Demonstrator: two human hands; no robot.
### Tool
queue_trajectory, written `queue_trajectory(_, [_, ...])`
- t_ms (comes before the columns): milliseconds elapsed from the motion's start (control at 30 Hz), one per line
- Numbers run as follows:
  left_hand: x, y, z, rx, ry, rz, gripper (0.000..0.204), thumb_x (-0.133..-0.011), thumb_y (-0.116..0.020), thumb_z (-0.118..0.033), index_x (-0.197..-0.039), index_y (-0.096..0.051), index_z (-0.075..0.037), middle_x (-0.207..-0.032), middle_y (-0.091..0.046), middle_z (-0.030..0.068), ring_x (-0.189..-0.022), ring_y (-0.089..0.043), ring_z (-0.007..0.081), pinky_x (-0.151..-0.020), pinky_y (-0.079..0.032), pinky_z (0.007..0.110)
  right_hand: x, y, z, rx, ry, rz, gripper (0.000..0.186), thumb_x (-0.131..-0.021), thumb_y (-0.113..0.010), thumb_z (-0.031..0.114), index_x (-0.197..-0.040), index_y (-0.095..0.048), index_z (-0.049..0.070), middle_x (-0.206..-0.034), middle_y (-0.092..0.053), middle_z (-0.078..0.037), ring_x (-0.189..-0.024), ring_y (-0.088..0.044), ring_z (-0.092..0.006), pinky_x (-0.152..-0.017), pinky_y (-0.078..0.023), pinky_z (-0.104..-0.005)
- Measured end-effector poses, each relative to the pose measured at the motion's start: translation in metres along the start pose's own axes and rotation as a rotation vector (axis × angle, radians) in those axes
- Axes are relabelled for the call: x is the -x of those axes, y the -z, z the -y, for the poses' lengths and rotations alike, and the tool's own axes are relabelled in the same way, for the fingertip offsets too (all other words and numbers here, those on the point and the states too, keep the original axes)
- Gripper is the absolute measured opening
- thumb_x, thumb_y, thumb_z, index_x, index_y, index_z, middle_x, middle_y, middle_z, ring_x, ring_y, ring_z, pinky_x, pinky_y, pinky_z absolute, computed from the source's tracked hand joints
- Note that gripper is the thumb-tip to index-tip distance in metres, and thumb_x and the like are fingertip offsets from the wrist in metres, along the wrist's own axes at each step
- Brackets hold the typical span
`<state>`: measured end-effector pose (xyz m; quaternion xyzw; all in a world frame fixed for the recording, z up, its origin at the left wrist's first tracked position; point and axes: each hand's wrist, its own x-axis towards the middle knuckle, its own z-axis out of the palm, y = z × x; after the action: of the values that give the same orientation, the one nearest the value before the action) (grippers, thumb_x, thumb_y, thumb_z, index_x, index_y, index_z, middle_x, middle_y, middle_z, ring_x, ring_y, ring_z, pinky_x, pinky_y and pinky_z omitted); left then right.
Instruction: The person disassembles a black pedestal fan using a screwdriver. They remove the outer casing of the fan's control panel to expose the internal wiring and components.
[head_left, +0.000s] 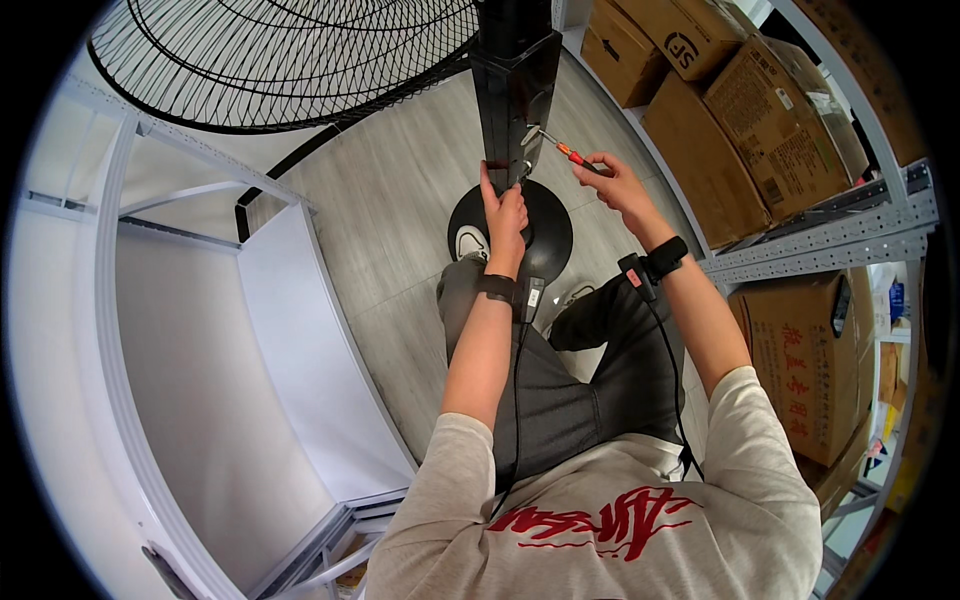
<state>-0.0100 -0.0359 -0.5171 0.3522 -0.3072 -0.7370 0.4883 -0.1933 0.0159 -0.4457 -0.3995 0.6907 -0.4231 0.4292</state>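
Single head view, left of the two fisheyes you wear. Lens sits above your chest, facing steeply down and forward; picture upright, frame left is your left. Nearest: your shirt (590, 530), bottom centre. Mid range: your left hand (507, 218) and right hand (620, 188), upper centre. Farther below: the floor (375, 210), mid-frame. Coverage very wide; white shelf frame (115, 300) at left bows along the rim, corners black.
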Motion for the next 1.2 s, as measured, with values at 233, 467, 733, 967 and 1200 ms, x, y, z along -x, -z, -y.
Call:
queue_trajectory(233, [0.001, -0.001, -0.001, 0.008, 0.007, -0.004, 0.074, -0.092, -0.05, -0.005, -0.153, -0.012, -0.023, -0.069, -0.041, -0.0057, -0.05, -0.032, 0.001, -0.042, -0.024, 0.018, -0.005, 0.007, 0.0, -0.109, -0.102, 0.145, 0.037, -0.092, -0.06, 0.046, -0.1, -0.062, 0.011, -0.079, -0.063, 0.002, -0.056, -0.037, -0.0031, -0.049, -0.026, -0.0208])
queue_trajectory(467, [0.001, -0.002, -0.002, 0.013, 0.001, -0.001, 0.073, -0.092, -0.05, -0.006, -0.152, -0.014, -0.025, -0.066, -0.036, -0.0052, -0.048, -0.03, 0.0021, -0.042, -0.023, 0.018, -0.003, 0.003, 0.003, -0.095, -0.119, 0.085, 0.041, -0.093, -0.057, 0.049, -0.094, -0.064, 0.008, -0.079, -0.063, 0.002, -0.056, -0.036, -0.0029, -0.049, -0.025, -0.0203])
queue_trajectory(733, [0.002, 0.0, 0.0, 0.012, -0.004, 0.008, 0.075, -0.092, -0.05, -0.005, -0.154, -0.011, -0.023, -0.07, -0.04, -0.0059, -0.051, -0.031, 0.0009, -0.042, -0.024, 0.018, 0.0, 0.002, -0.009, -0.163, -0.016, 0.04, 0.034, -0.091, -0.063, 0.042, -0.097, -0.064, 0.008, -0.076, -0.063, 0.0, -0.058, -0.037, -0.0041, -0.051, -0.029, -0.0214])
queue_trajectory(967, [0.0, 0.003, 0.002, 0.028, -0.022, -0.053, 0.077, -0.092, -0.049, -0.004, -0.154, -0.008, -0.023, -0.07, -0.04, -0.0044, -0.052, -0.032, 0.0021, -0.042, -0.025, 0.019, 0.015, 0.004, -0.017, -0.223, -0.013, 0.026, 0.033, -0.09, -0.065, 0.041, -0.095, -0.064, 0.009, -0.075, -0.063, -0.001, -0.055, -0.035, -0.0028, -0.049, -0.027, -0.0205])
queue_trajectory(1200, [-0.01, 0.013, 0.016, 0.115, -0.026, -0.209, 0.037, -0.092, -0.051, -0.009, -0.127, -0.039, -0.005, -0.071, -0.043, 0.0006, -0.055, -0.04, 0.0078, -0.044, -0.03, 0.022, 0.037, 0.002, -0.025, -0.262, -0.065, 0.008, 0.031, -0.09, -0.066, 0.039, -0.094, -0.064, 0.008, -0.075, -0.063, -0.001, -0.053, -0.034, -0.0022, -0.048, -0.026, -0.0198])
